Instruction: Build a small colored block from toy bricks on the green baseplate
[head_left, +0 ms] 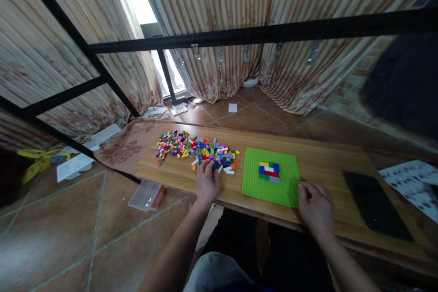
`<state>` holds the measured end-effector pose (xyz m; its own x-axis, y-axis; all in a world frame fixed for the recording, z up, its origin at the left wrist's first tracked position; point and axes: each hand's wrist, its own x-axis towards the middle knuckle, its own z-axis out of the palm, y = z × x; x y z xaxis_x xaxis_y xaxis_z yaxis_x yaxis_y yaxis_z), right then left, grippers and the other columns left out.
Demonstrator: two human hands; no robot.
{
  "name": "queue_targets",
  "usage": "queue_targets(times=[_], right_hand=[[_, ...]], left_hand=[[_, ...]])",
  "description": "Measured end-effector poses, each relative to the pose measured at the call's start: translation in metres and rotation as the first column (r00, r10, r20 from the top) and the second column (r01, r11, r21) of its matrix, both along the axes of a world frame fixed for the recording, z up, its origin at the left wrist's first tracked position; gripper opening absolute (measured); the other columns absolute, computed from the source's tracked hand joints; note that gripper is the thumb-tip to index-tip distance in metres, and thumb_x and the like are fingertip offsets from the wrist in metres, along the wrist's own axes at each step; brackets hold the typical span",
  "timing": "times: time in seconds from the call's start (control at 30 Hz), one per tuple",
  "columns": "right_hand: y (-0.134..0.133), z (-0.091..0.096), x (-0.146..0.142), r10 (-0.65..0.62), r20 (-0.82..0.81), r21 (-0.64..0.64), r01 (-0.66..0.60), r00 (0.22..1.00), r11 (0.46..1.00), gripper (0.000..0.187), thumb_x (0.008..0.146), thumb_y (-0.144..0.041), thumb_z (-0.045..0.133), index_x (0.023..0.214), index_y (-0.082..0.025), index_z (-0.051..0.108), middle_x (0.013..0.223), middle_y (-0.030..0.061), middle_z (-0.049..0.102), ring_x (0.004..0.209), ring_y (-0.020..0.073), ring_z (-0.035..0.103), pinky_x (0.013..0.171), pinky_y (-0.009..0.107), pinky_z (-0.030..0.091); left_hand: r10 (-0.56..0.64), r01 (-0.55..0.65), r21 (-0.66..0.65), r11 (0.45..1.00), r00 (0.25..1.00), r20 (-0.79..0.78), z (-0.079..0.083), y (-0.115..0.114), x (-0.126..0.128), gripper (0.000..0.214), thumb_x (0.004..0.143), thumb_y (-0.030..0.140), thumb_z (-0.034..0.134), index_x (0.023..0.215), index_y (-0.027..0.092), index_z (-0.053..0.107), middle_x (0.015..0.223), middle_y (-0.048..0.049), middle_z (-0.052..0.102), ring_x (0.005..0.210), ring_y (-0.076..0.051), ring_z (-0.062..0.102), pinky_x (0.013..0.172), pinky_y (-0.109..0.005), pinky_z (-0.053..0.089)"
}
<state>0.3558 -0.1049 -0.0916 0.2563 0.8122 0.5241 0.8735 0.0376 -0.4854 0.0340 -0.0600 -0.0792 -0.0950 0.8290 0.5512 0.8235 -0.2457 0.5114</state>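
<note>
**Two Hands, a Brick Pile and a Green Plate**

Closest of all, grey trousers [219,276] at the very bottom, below the green baseplate [253,182]. Just above them, two bare arms reaching up to a long wooden table [328,157].

Left hand [207,182] just left of the green baseplate, palm down, at the near edge of a pile of loose bricks [191,148]. Fingers bent and close together, tips down among the bricks. Holding one or not: cannot tell, tips hidden.

Right hand [315,207] at the near right corner of the green baseplate, touching it. Fingers curled and close together, tips at the edge. Pinching it or only resting on it: cannot tell.

Green baseplate flat on the wooden table, between the two hands. In its middle, a small brick build [269,172]: yellow, blue, white, red and grey.

Pile of loose bricks spread out to the left of the green baseplate, in lots of colours. Tiny pieces farther left, bigger ones nearer.

Right of the green baseplate, a flat black slab [374,205] on the table, well apart from the right hand. Left of the baseplate and lower, on the tiled floor [61,232], a clear plastic box [146,194]. Far behind the baseplate, striped curtains [222,9] and a black metal frame [273,32].
</note>
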Motion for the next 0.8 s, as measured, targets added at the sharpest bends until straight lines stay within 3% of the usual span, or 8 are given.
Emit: queue_targets(times=[0.8], right_hand=[[0.0012, -0.0042, 0.0032, 0.011, 0.016, -0.004, -0.011, 1.000, 1.000, 0.033, 0.086, -0.038, 0.043, 0.089, -0.016, 0.068, 0.091, 0.0117, 0.065, 0.085, 0.0249, 0.061, 0.080, 0.040, 0.050]], left_hand=[[-0.030, 0.027, -0.033, 0.999, 0.996, -0.089, 0.0078, -0.0044, 0.0020, 0.020, 0.084, 0.029, 0.058, 0.100, 0.018, 0.063, 0.112, -0.0094, 0.061, 0.103, -0.025, 0.054, 0.092, -0.043, 0.046]])
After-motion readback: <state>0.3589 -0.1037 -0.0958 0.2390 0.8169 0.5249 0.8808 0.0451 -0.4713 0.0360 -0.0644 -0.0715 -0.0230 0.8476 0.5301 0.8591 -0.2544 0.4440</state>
